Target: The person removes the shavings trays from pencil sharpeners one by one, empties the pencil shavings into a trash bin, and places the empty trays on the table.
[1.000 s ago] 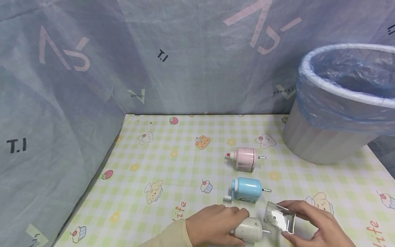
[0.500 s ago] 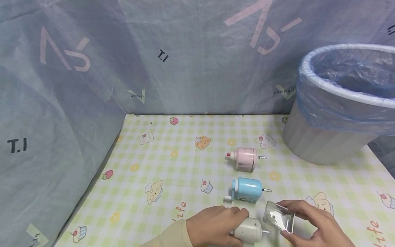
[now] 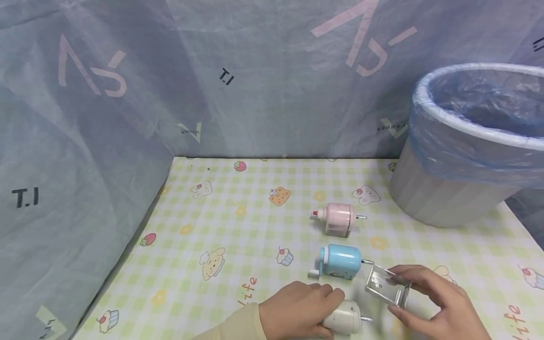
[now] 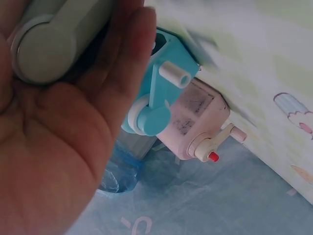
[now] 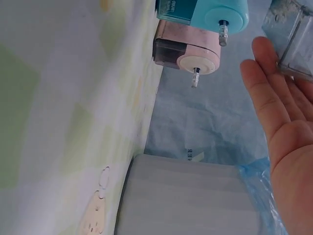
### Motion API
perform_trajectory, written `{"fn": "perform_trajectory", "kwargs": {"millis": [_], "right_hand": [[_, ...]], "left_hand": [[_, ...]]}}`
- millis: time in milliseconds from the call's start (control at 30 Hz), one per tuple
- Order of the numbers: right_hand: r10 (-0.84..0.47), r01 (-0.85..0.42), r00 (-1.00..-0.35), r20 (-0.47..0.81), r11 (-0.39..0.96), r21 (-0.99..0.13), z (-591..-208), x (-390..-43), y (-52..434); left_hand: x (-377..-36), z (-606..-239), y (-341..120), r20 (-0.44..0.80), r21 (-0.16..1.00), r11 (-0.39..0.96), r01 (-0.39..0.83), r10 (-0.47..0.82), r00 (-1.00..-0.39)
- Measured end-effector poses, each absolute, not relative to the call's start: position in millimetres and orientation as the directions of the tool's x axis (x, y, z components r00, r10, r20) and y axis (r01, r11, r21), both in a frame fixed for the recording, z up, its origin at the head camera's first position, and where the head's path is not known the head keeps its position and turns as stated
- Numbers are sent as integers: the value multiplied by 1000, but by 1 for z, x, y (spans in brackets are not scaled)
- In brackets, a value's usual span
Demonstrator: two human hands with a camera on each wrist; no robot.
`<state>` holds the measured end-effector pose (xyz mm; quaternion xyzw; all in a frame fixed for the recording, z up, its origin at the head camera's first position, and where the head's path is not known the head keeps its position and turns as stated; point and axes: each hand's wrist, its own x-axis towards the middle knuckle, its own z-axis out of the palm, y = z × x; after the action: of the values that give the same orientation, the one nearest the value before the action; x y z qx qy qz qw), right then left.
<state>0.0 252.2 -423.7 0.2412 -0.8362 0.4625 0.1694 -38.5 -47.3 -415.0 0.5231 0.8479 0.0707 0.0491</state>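
Observation:
My left hand [image 3: 299, 311] grips a white pencil sharpener [image 3: 345, 317] lying on the table near the front edge; the left wrist view shows its crank end [image 4: 46, 46] inside my palm [image 4: 54, 147]. My right hand [image 3: 425, 304] pinches a small clear plastic shavings drawer [image 3: 386, 285], lifted just right of the white sharpener; it appears at the top right in the right wrist view [image 5: 288, 34]. Behind them lie a blue sharpener [image 3: 340, 262] and a pink sharpener [image 3: 337, 218].
A grey bin lined with a blue bag [image 3: 463, 156] stands at the back right of the checked tablecloth [image 3: 221, 222]. Blue fabric walls [image 3: 85, 141] close off the left and back.
My right hand has raised the clear drawer slightly and tipped it. The left hand stays on the white sharpener.

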Motion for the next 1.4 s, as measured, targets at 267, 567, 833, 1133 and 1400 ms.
{"fn": "perform_trajectory", "kwargs": {"millis": [267, 567, 833, 1133, 1400], "right_hand": [[-137, -475, -871, 472, 480, -738, -411, -1, 259], [20, -330, -917, 398, 522, -787, -397, -3, 270], [53, -307, -915, 401, 552, -775, -389, -11, 283], [108, -385, -848, 519, 548, -743, -379, -23, 310], [137, -394, -844, 519, 499, -772, -376, -32, 329]], "left_hand": [[-38, -419, -46, 49, 144, 424, 894, 899, -434], [-38, -419, -46, -10, 244, 423, 873, 901, -433], [-38, -418, -45, -9, 250, 420, 872, 902, -432], [-40, -419, -39, -33, 270, 406, 873, 910, -413], [-39, -417, -37, -23, 242, 401, 884, 913, -408]]}}
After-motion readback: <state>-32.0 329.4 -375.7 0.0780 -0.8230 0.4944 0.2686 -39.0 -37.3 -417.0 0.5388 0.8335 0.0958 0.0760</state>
